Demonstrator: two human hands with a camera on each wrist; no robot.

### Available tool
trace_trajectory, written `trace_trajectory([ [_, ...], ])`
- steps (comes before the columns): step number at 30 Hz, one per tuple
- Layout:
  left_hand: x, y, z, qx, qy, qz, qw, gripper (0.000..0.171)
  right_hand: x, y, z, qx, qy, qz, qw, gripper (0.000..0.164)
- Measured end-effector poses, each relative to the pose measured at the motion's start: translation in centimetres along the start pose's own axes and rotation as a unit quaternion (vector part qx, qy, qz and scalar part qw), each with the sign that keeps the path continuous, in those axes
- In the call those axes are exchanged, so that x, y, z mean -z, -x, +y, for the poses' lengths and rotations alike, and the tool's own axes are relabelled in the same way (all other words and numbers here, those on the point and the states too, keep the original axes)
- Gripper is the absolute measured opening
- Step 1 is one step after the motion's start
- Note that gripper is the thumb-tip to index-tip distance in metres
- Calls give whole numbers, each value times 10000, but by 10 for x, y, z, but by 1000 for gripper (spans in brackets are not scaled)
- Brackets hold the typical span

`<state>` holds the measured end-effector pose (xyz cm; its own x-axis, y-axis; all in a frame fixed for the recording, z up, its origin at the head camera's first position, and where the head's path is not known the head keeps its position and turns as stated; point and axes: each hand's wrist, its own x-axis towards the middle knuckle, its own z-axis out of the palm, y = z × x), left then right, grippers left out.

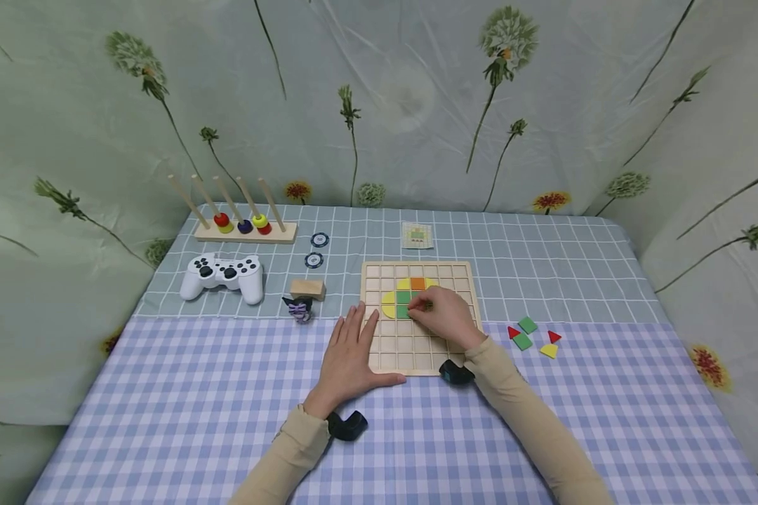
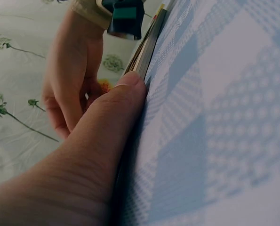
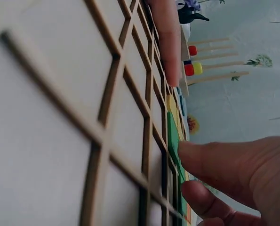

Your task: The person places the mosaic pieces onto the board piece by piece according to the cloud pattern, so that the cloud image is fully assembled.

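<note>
Our right hand (image 1: 445, 315) has its fingers bent, thumb and forefinger close together at the flat green square tiles (image 1: 403, 297) set near the middle of the square pale-wood grid board (image 1: 398, 344); we cannot tell whether a tile is pinched there. Our left hand (image 1: 347, 358) lies with fingers spread along the board's left edge, thumb at the near edge, grasping nothing. To seat a tile well, we should keep that bracing light but firm, line its sides up with the cell walls, and press it flat without nudging the yellow rounded pieces (image 1: 388, 305) or the orange square tile (image 1: 418, 283) alongside. Our right forearm and the black wrist device (image 1: 457, 372) cover the board's near right corner, so lifting the wrist would help. Right of the board, loose on the cloth-covered counter (image 1: 227, 393), lie green squares (image 1: 527, 325), red triangles (image 1: 554, 337) and a yellow piece (image 1: 549, 350). A small printed card (image 1: 417, 236) sits beyond the board; a white game controller (image 1: 222, 275) and wooden peg stand (image 1: 246, 237) stay well left, out of our way.
</note>
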<state>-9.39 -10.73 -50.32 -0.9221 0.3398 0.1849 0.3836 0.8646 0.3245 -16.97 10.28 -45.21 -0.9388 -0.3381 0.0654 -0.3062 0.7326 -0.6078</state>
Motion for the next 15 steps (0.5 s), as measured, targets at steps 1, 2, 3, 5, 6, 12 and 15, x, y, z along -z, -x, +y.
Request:
trace_trajectory([
  [1, 0, 0, 0, 1, 2, -16, 10000, 120, 3, 2, 2, -22, -20, 6, 10000, 6],
  [2, 0, -1, 0, 11, 13, -38, 10000, 120, 6, 5, 4, -47, -62, 25, 10000, 7],
  [3, 0, -1, 0, 14, 17, -56, 10000, 121, 9, 7, 7, -87, -121, 62, 9999, 8],
  [5, 1, -1, 1, 26, 19, -92, 10000, 121, 18, 13, 14, -133, -174, 166, 9996, 10],
  [6, 1, -2, 1, 28, 24, -98, 9999, 121, 23, 16, 18, -161, -202, 229, 9994, 10],
  [12, -1, -1, 0, -2, 48, -56, 10000, 121, 54, 38, 49, -425, -133, 768, 9960, 15],
  [15, 0, 0, 0, 11, 20, -41, 10000, 121, 68, 49, 65, -608, -10, 1024, 9929, 17],
])
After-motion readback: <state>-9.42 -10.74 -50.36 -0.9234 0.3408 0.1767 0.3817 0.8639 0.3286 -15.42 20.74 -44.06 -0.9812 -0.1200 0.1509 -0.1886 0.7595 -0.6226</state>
